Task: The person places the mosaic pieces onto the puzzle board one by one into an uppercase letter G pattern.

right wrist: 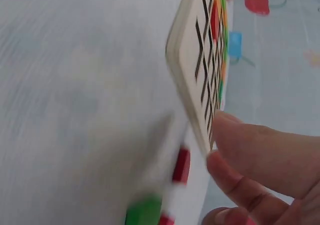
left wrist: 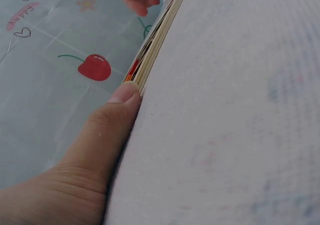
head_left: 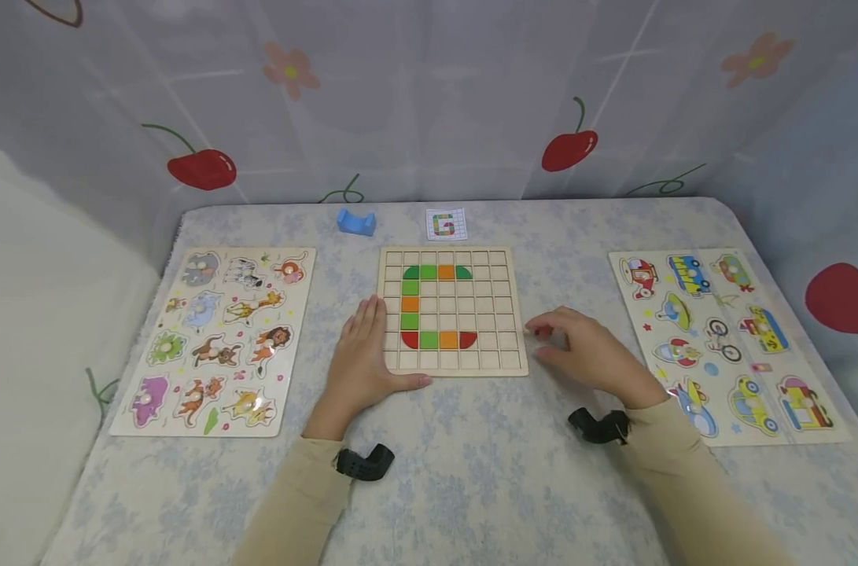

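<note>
A wooden grid board (head_left: 495, 365) lies mid-table, with green, orange and red pieces set in it in a C shape. My left hand (head_left: 361, 362) rests at its left front corner, straight fingers along the left side and thumb (left wrist: 122, 97) against the front edge. Beside the right edge is my right hand (head_left: 577, 346), thumb and forefinger apart and slightly bent. A small red block (head_left: 542, 332) shows by those fingertips. In the right wrist view, a red block (right wrist: 182, 165) and a blurred green block (right wrist: 144, 211) lie on the table near the right fingers.
A small pattern card (head_left: 446, 224) and a blue holder (head_left: 356, 222) sit behind the board. An animal peg puzzle (head_left: 223, 377) lies on the left, a vehicle puzzle (head_left: 726, 385) on the right. A printed curtain (head_left: 429, 102) hangs behind the table.
</note>
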Motion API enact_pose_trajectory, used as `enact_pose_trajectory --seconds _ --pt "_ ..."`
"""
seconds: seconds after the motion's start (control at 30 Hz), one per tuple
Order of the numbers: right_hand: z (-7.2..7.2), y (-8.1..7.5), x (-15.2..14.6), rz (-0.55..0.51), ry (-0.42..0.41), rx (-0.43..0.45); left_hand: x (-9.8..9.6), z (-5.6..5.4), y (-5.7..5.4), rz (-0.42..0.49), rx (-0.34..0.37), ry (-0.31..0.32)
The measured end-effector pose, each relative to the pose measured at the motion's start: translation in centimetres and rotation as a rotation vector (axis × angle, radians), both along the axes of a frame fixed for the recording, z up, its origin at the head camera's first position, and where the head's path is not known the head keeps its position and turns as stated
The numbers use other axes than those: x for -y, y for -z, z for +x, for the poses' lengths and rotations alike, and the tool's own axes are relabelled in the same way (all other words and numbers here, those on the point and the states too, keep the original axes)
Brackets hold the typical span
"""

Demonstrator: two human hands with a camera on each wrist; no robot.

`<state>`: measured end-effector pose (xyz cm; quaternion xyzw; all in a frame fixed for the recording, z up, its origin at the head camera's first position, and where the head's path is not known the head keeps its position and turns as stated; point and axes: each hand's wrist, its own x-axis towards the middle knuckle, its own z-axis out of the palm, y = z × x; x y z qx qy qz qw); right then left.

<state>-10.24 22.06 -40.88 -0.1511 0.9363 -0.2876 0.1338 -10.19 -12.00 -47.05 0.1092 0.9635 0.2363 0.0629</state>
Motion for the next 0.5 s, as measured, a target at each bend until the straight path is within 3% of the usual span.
enact_pose_trajectory --seconds 0.2,0.5 --pt "0.8 -0.9 -3.5 0.097 -0.008 0.05 0.1 0.1 -0.1 -0.001 0.0 -0.001" --pt "1.2 0.0 -4.6 0.128 0.02 0.081 0.0 0.1 -0.1 0.009 -0.004 0.005"
